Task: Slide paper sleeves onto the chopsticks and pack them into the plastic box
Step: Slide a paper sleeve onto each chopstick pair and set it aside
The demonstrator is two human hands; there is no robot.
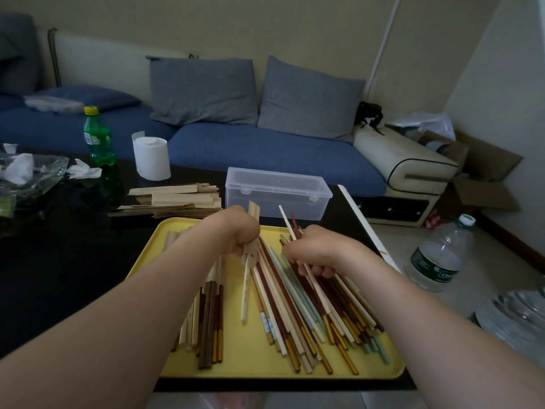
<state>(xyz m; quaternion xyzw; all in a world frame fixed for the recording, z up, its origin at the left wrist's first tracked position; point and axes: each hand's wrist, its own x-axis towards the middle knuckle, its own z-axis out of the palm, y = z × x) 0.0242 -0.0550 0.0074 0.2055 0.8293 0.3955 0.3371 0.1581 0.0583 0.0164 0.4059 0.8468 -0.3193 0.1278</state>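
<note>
Dim indoor light, dull and even; dark table [59, 261] nearly black, faint reflections on it. Wide-angle bending at edges; soft focus, no harsh shadows.

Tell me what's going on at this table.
A person is working over a yellow tray. The left hand holds a paper sleeve with a pale chopstick hanging from it. The right hand grips two chopsticks above the loose pile. The clear plastic box sits behind the tray, lid apparently closed, beside a stack of spare sleeves.
</note>
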